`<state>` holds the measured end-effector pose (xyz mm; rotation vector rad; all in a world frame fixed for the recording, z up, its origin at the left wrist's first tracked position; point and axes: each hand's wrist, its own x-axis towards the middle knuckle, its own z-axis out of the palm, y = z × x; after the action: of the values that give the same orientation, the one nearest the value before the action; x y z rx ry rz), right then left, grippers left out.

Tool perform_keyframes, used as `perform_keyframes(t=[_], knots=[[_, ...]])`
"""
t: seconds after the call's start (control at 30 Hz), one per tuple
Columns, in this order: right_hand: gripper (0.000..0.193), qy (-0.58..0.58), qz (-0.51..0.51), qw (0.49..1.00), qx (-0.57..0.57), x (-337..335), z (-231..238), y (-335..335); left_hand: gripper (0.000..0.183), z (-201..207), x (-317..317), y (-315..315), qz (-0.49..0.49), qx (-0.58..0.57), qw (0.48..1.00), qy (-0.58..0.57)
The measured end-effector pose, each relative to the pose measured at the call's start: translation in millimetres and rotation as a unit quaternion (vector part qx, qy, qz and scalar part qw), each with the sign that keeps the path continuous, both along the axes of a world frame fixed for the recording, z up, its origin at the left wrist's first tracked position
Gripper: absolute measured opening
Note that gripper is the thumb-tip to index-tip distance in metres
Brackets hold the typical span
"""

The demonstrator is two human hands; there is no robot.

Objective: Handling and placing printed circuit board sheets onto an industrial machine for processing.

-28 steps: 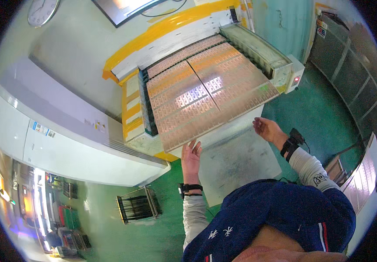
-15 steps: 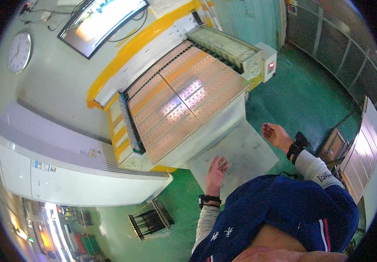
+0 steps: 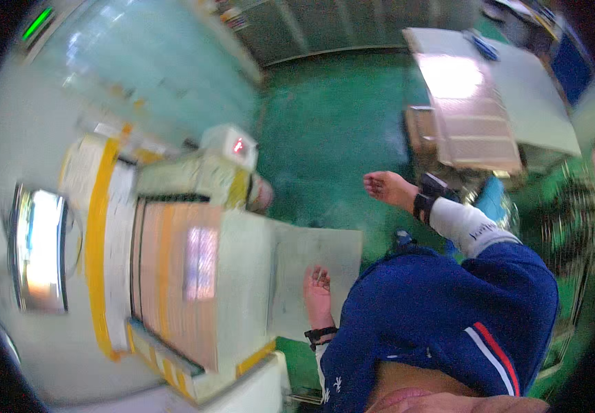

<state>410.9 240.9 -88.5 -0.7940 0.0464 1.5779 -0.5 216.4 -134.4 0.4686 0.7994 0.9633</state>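
Observation:
Both hands hang in the air in front of my body with nothing seen in them. My left hand is open, its fingers loosely bent, above the flat grey sheet at the machine's front. Further out, my right hand is open too, its fingers loosely stretched over the green floor. At left, copper-coloured patterned panels lie on the machine's bed, blurred by motion. Another copper-coloured patterned panel leans or lies at the upper right, apart from both hands.
A white control box with a red display sits at the machine's corner. Beside the far panel stands a pale flat board with a blue item on it. Below is a brown wooden-looking frame. A lit screen hangs on the left wall.
My view and body have turned right, so the machine now lies at left and the far panel is nearer. Both hands stay raised and hold nothing.

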Motion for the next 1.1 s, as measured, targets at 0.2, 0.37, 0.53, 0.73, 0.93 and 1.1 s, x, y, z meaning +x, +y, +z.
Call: perform_keyframes(t=[0.2,0.37,0.53,0.73,0.93,1.1], knots=[[0.018,-0.016,-0.184,0.983,0.008,118.9,-16.1,-63.2,0.044,43.3,86.9,37.1,-0.167,-0.028,0.986,-0.016],[0.02,-0.09,-0.325,0.939,-0.065,193.0,-4.3,-140.8,0.047,44.5,154.4,58.6,-0.262,-0.029,0.964,-0.018],[0.024,-0.164,-0.445,0.874,-0.109,275.3,-41.3,-239.8,0.047,62.5,235.1,68.6,-0.342,-0.037,0.939,-0.027],[0.028,-0.268,-0.484,0.78,-0.291,308.9,-31.6,-320.0,0.044,83.6,321.1,65.9,-0.412,-0.016,0.911,0.014],[0.028,-0.275,-0.492,0.781,-0.269,324.5,-31.7,-333.1,0.041,95.0,393.3,60.2,-0.491,0.016,0.87,0.038],[0.027,-0.263,-0.486,0.796,-0.246,330.4,-33.8,-338.7,0.042,102.5,442.6,48.8,-0.577,0.041,0.813,0.061]])
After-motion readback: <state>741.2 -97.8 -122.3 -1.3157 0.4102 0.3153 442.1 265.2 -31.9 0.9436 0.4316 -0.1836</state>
